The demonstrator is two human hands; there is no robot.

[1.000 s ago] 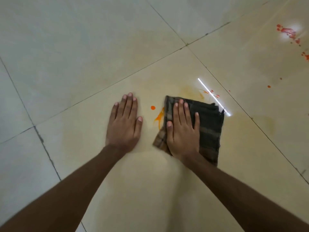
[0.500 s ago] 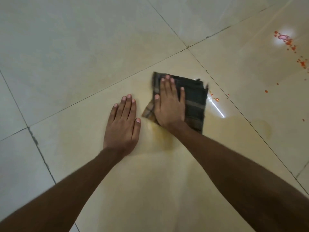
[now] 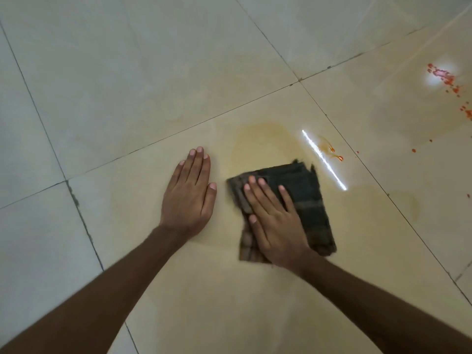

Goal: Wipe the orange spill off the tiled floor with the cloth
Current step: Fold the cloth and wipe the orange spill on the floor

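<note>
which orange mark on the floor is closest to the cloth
The small orange smear just right of the bright light streak, past the cloth and its far corner. The red-orange splatter and scattered dots lie much farther right.

Our right hand [image 3: 274, 221] covers the middle of the cloth [image 3: 306, 198], whose far edge is blurred. Orange drops [image 3: 468, 109] run off the frame's right edge.

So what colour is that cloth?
Dark green-grey with brown checked stripes, seen in the head view: cloth.
</note>
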